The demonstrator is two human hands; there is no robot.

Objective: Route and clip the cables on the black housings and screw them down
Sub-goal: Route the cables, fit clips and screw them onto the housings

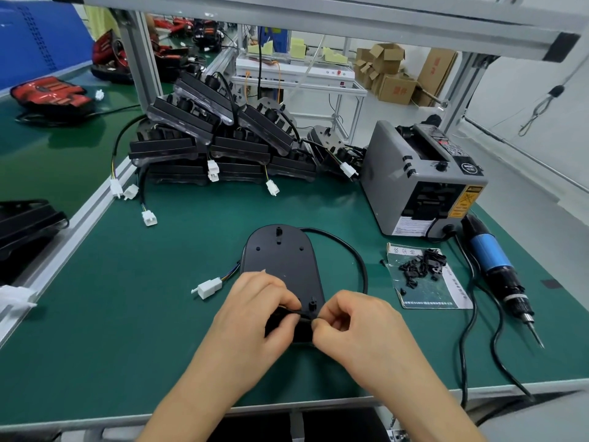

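Both hands, left (264, 309) and right (353, 323), pinch the cable (363, 269) over the black housing's (280, 260) near end.

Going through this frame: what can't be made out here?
1. Head view: the near end of the black housing is covered by the left hand and right hand, which pinch the cable; whether a clip sits there cannot be told.
2. Small black parts on the paper: too small to tell clips from screws.
3. Screwdriver cord: passes over the bench edge, its end unseen.
4. Tape dispenser label: text too small.
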